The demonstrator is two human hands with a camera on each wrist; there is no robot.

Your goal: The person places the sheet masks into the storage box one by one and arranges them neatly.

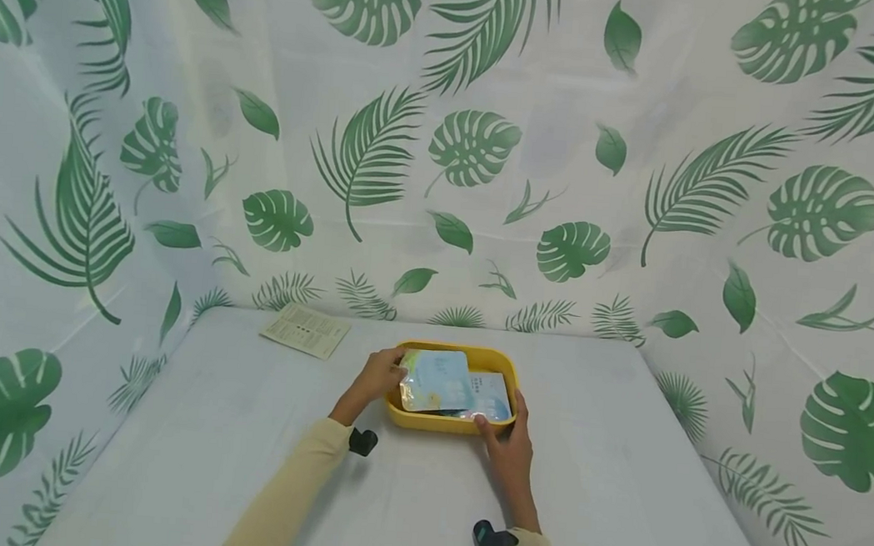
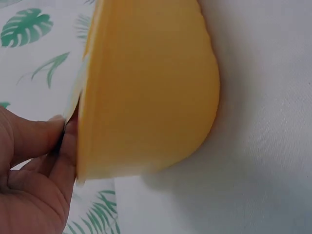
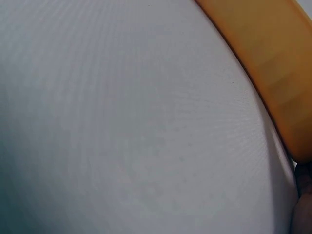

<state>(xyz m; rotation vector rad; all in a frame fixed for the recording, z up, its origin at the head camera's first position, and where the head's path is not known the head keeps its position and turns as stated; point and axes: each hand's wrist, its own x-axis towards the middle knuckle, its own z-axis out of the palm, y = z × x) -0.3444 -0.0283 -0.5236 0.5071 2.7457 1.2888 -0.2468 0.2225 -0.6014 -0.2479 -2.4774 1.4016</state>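
A yellow plastic bin (image 1: 428, 424) with rounded corners stands on the white table, two flat packets in it. My left hand (image 1: 380, 376) pinches the left edge of the upper light blue packet (image 1: 436, 380), which lies tilted across the bin's left part. In the left wrist view the thumb and fingers meet on the packet's edge, right at the bin's rim. The second packet (image 1: 493, 393), pale with blue, lies partly hidden beneath. My right hand (image 1: 511, 461) holds the bin's front right corner, thumb at the front rim and fingers along the right side.
A printed sheet of paper (image 1: 304, 330) lies at the back left of the table (image 1: 605, 467). White cloth walls (image 1: 483, 251) with green leaf prints rise behind the table and on both sides. Dark wrist devices sit at both cuffs.
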